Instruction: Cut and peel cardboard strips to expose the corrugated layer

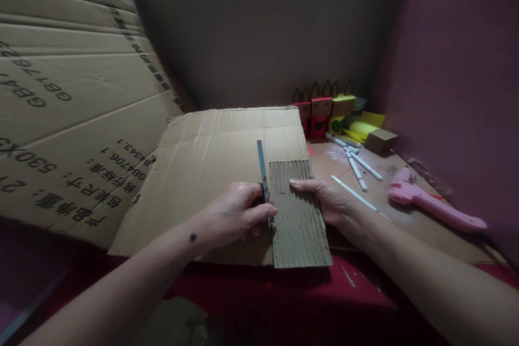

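Note:
My left hand (251,208) is closed around a blue pencil (260,165), which stands nearly upright with its lower end at the left edge of a ridged cardboard strip (298,232). The strip shows its corrugation and overhangs the near edge of a larger cardboard sheet (214,162). From the right, my right hand (328,200) grips the strip, thumb on top and the other fingers hidden beneath or behind it. The large flat sheet lies under the strip and under my left hand.
A big printed cardboard panel (81,102) leans at the left. To the right lie several white markers (357,170), a thin white stick (354,193) and a pink glue gun (433,203). Red and yellow eared paper figures (322,113) stand at the back beside yellow paper (365,130).

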{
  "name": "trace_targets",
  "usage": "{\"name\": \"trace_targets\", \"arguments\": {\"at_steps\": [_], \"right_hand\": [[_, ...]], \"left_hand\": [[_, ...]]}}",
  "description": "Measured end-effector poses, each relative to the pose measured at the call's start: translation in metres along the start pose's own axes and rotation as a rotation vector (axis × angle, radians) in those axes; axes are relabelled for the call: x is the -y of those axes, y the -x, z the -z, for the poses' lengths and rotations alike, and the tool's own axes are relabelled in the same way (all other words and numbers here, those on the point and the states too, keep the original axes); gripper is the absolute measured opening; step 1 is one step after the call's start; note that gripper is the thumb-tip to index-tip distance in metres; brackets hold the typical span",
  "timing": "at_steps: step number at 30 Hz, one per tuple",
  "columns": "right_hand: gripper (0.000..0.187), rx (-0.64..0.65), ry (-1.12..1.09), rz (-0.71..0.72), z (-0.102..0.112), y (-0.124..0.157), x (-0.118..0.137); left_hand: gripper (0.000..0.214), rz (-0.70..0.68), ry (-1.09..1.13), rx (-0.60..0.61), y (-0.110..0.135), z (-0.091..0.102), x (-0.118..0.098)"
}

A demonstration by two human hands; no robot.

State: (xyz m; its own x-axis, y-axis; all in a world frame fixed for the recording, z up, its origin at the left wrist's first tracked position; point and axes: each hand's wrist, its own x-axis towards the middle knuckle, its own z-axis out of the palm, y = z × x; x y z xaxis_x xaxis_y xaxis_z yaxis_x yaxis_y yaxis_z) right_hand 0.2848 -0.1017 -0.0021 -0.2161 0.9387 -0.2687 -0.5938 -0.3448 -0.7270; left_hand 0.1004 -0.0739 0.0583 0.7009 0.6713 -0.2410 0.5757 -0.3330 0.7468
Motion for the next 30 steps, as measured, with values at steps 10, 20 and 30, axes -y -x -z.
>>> {"name": "trace_targets", "arguments": {"at_steps": [10, 20, 30], "right_hand": [[0.037, 0.007, -0.005, 0.009, 0.000, 0.000, 0.000], [0.034, 0.028, -0.014, 0.014, 0.001, -0.001, -0.002], [0.036, -0.015, -0.009, 0.013, 0.002, -0.001, -0.002]], "left_hand": [[0.021, -0.028, 0.010, -0.044, -0.014, 0.012, -0.005], [0.014, -0.001, 0.069, -0.117, -0.029, 0.023, -0.012], [0.013, -0.009, 0.123, -0.225, -0.049, 0.035, -0.016]]}}
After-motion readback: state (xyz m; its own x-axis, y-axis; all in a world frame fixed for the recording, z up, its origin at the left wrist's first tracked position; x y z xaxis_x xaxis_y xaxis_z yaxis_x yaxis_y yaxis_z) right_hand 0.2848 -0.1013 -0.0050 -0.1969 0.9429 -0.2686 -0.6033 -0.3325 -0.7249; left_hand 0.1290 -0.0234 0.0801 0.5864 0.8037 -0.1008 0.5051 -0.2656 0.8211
